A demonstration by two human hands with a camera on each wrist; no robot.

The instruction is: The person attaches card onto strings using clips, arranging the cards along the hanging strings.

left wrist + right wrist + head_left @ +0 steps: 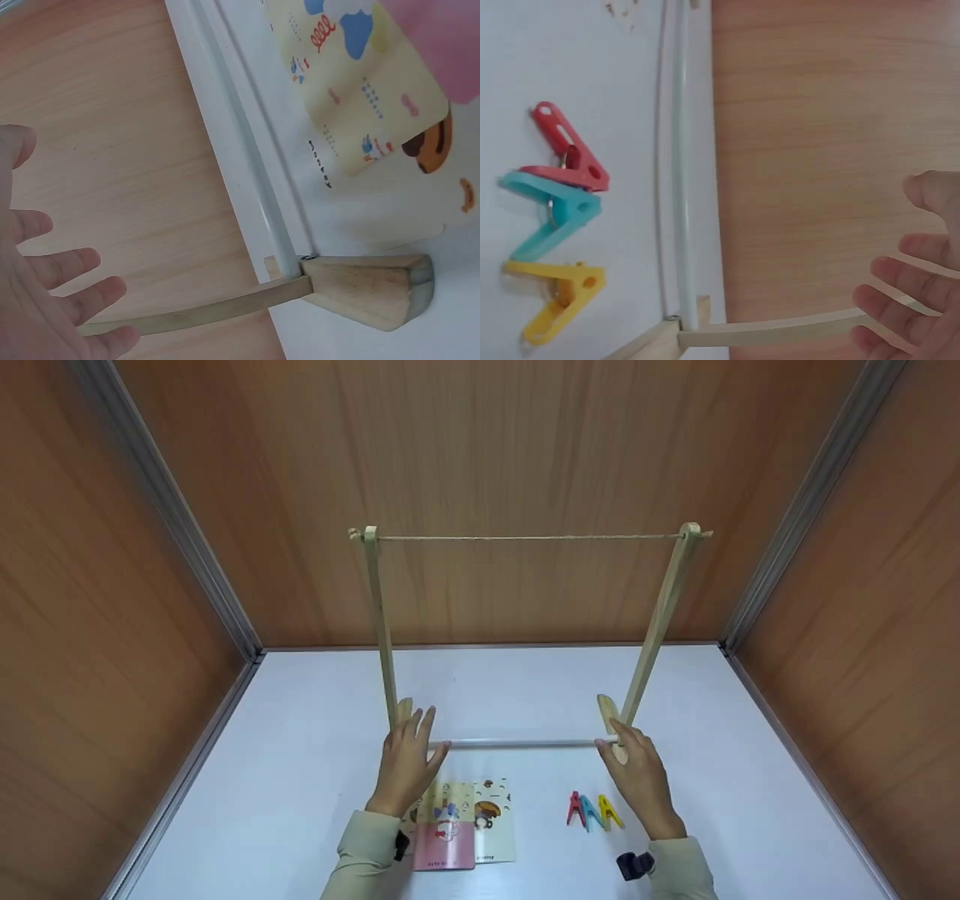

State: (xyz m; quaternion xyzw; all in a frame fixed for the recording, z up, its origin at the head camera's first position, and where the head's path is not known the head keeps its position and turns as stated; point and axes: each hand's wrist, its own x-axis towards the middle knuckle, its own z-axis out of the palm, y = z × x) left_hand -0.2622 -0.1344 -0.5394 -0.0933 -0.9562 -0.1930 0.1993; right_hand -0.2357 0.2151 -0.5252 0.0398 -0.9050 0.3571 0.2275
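A wooden rack stands upright, with a left post (381, 630), a right post (660, 622), a string (525, 538) tied between their tops and a white rod (517, 743) low down. My left hand (405, 765) is beside the foot of the left post, fingers spread and fairly straight, holding nothing. Its wooden foot (367, 285) shows in the left wrist view. Near the other foot, my right hand (641, 776) has its fingers extended and apart, likewise with nothing in its grasp. In the right wrist view its fingers (900, 315) overlap the post.
Overlapping printed booklets, one with a pink lower half (444, 847) and one white (495, 825), lie before the rack. To their right are a red clothespin (575, 808), a blue clothespin (591, 813) and a yellow clothespin (610, 811). Wood-grain panels (525, 450) enclose the white table (300, 720).
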